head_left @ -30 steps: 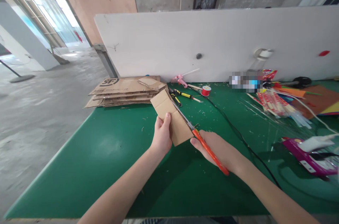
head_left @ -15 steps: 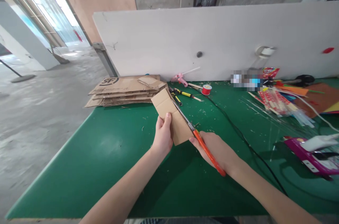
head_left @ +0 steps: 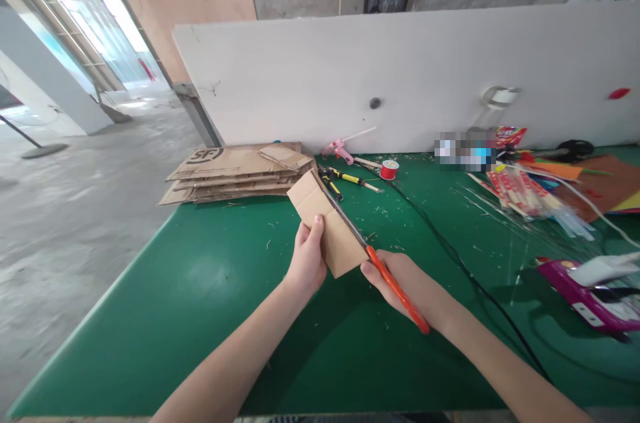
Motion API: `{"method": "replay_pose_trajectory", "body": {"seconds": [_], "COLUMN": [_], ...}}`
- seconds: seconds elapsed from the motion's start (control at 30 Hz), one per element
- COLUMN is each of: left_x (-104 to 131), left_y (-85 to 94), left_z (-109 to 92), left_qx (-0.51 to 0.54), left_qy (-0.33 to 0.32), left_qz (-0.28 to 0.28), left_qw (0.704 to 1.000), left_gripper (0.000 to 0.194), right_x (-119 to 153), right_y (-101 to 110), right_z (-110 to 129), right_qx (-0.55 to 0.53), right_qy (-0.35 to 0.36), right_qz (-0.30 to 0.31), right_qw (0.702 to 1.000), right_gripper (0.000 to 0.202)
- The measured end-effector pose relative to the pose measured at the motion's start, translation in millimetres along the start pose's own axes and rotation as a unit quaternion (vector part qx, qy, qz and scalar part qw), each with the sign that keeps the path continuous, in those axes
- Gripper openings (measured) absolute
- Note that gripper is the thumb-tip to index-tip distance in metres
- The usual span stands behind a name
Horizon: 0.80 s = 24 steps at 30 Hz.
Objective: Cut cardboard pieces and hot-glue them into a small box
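Observation:
Above the green table my left hand (head_left: 309, 255) grips a small tan cardboard piece (head_left: 330, 229), thumb on its face and fingers hidden behind it. The piece is tilted, with a crease near its upper end. My right hand (head_left: 407, 283) is closed around the orange handles of a pair of scissors (head_left: 397, 289). The scissors' metal blades lie along the right long edge of the cardboard; whether they are parted is hard to tell.
Folded cardboard sheets (head_left: 235, 169) are stacked at the back left. Behind the hands lie a pink glue gun (head_left: 340, 151), yellow-black pliers (head_left: 347, 176) and a red spool (head_left: 389, 170). A black cable (head_left: 450, 249) and purple power strip (head_left: 580, 296) are at right.
The cardboard, the scissors and my right hand have shifted very slightly to the right and down. Both hands keep their hold.

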<state>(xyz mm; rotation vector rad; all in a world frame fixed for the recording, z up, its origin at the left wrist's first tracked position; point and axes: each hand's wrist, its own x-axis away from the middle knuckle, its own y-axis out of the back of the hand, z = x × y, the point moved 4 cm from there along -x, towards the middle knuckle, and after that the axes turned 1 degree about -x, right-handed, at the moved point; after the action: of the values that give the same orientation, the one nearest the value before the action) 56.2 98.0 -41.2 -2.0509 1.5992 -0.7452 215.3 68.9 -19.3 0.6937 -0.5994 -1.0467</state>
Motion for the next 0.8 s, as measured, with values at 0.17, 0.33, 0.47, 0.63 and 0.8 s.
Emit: {"method": "replay_pose_trajectory", "body": {"seconds": [0.17, 0.33, 0.47, 0.63, 0.8], "left_x": [6.1, 6.5, 5.9, 6.4, 7.5], "left_y": [-3.2, -3.4, -3.5, -2.4, -1.8], "left_z": [1.6, 2.6, 4.6, 5.9, 4.8], "left_qx": [-0.017, -0.022, -0.014, -0.015, -0.015], "left_qy": [0.001, -0.003, -0.003, -0.004, -0.002], "left_qz": [0.036, 0.039, 0.025, 0.018, 0.011], "left_qw": [0.999, 0.999, 1.000, 1.000, 1.000], "left_gripper": [0.039, 0.039, 0.038, 0.036, 0.032], "right_x": [3.0, 3.1, 2.3, 0.5, -0.4], "right_y": [4.9, 1.1, -2.1, -4.4, -6.5], "right_z": [2.9, 1.8, 5.3, 8.5, 10.9], "right_qx": [-0.005, 0.018, 0.021, 0.033, 0.026], "right_qy": [0.018, -0.024, -0.015, -0.014, -0.020], "right_qz": [0.016, -0.016, -0.037, -0.042, -0.048], "right_qw": [1.000, 0.999, 0.999, 0.998, 0.998], "right_gripper": [0.042, 0.042, 0.043, 0.046, 0.048]}}
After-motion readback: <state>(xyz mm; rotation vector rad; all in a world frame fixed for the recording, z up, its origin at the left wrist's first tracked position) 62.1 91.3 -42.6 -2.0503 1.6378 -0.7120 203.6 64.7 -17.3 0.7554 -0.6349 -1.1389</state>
